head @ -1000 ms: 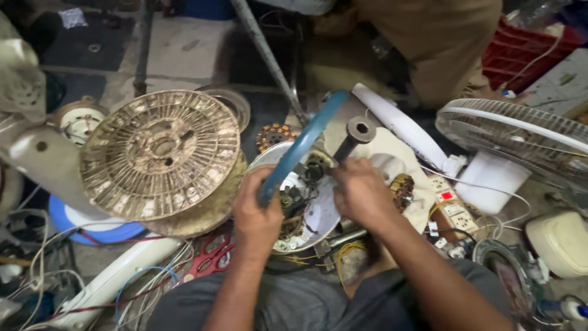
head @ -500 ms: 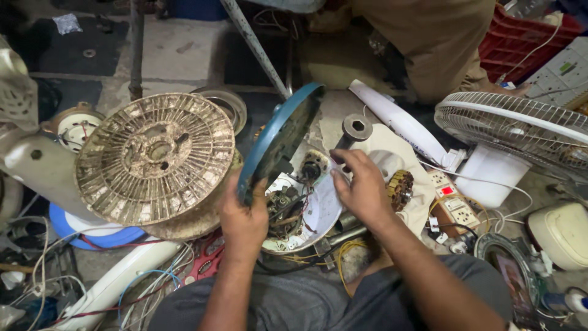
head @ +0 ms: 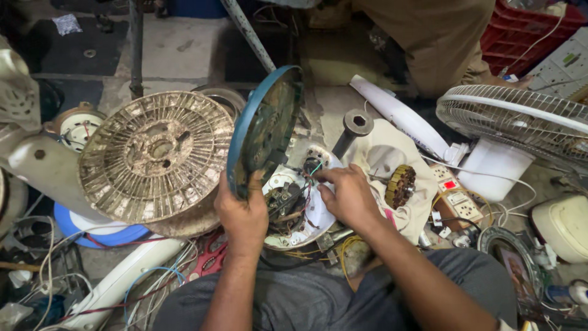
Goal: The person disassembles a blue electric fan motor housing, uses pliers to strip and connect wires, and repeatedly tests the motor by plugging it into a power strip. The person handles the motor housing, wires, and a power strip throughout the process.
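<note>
Blue-rimmed round metal cover (head: pixel 264 129) is standing tilted on edge, the left hand (head: pixel 244 214) clamping its lower rim, while the right hand's (head: pixel 349 196) pinched fingertips (head: pixel 320 176) are touching wires (head: pixel 311 167) in the white round motor base (head: pixel 294 202).

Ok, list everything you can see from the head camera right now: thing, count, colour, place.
round cover: 1, teal, tilted up, centre
open base with wiring: 1, white, under the cover
ribbed disc: 1, dirty cream, left
table fan: 1, white, right
fan blade: 1, white, upper centre
metal socket piece: 1, grey, centre
wound motor core: 1, copper-yellow, on cloth
switch board: 1, white, right
another person's trousers: tan, top
left hand: grips the cover's lower rim
right hand: fingers at the wiring
</note>
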